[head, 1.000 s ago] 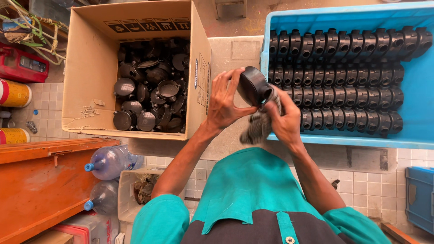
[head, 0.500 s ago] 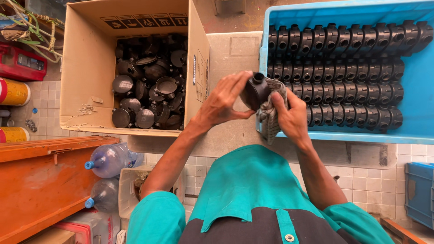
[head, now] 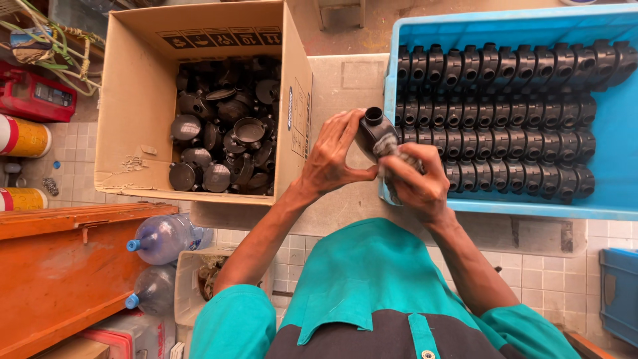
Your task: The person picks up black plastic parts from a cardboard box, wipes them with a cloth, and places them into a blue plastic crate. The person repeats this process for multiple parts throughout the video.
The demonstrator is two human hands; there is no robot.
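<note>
Left hand: my left hand [head: 332, 156] grips a black plastic fitting [head: 373, 133], fingers curled around its left side.
Right hand: my right hand [head: 415, 183] is closed on a grey cloth [head: 399, 159], pressed against the fitting.
Fitting location: held above the tabletop [head: 345, 86], at the blue crate's [head: 618, 179] left edge.
Blue crate: neat rows of matching black fittings [head: 505, 113].
Cardboard box: on the left, an open cardboard box [head: 133, 113] with loose black parts [head: 226, 133] heaped inside.

Light: bright, even daylight.
Shadows: soft, deepest inside the box [head: 199, 119].
Glare: none.
Focus: sharp throughout.
Edges: slight wide-angle bending.
</note>
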